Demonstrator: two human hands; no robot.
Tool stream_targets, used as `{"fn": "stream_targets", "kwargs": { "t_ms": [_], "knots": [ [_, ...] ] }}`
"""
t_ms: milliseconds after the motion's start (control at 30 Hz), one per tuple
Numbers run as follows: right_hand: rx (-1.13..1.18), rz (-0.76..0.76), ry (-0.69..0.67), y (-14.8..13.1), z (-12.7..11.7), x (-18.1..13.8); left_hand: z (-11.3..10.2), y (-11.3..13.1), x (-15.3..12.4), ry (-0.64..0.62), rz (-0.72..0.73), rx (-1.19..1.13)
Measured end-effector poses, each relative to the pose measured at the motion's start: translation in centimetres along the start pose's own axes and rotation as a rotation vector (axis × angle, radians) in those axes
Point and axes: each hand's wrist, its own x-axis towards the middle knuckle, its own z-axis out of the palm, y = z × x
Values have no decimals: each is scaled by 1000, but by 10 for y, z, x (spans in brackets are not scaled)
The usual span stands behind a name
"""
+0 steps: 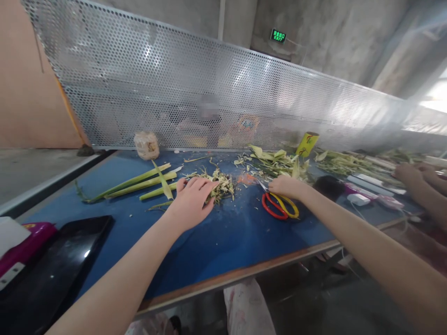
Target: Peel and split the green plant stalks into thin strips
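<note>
My left hand point(193, 201) rests with fingers apart on the left side of a heap of shredded plant bits point(223, 187), palm down over the blue table. My right hand point(288, 187) has its fingers curled together at the pivot of a pair of scissors point(274, 207), one handle red and the other yellow. The blades point up and left, towards orange scraps point(246, 179). Long green stalks point(139, 187) lie left of my left hand. Beyond my right hand is a pile of pale green leaves and husks point(275, 163).
A black tray point(87, 260) and a magenta box point(38, 232) stand at left. Against the perforated metal screen point(167, 79) are a wrapped clear container point(146, 145) and a yellow-green can point(307, 144). Another person's hands point(412, 177) are at far right, beside more stalks.
</note>
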Motion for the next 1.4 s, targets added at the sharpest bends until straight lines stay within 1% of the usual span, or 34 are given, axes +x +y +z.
{"fn": "stream_targets", "kwargs": {
  "t_ms": [133, 400, 500, 567, 667, 767, 867, 967, 1100, 1233, 1333, 1400],
  "knots": [
    [12, 104, 8, 1, 0, -3, 0, -2, 0, 2, -5, 0],
    [70, 416, 13, 10, -3, -29, -2, 1, -1, 23, 10, 16],
    [117, 518, -23, 10, -2, -31, -2, 1, 0, 13, 5, 10],
    [152, 552, -72, 7, 1, -28, -1, 1, -1, 2, 4, 6],
    [179, 545, -144, 3, 6, -21, 0, 0, -1, 7, 8, 2],
    [199, 473, -192, 2, 9, -16, -1, -1, -1, 16, 10, 5],
    [215, 395, -217, 5, 7, -14, -2, 0, -1, 15, 10, 10],
    [218, 362, -223, 8, 1, -12, -2, 0, 0, 16, 10, 11],
    [227, 417, -231, 12, -7, -13, -1, 0, -1, 21, 9, 7],
    [291, 494, -240, 14, -14, -24, -1, 0, -1, 23, 24, -1],
    [387, 523, -267, 8, -20, -35, -1, 0, -1, 16, 28, -7],
    [448, 526, -320, 0, -23, -42, 0, 1, 0, 2, 32, -8]
  ]
}}
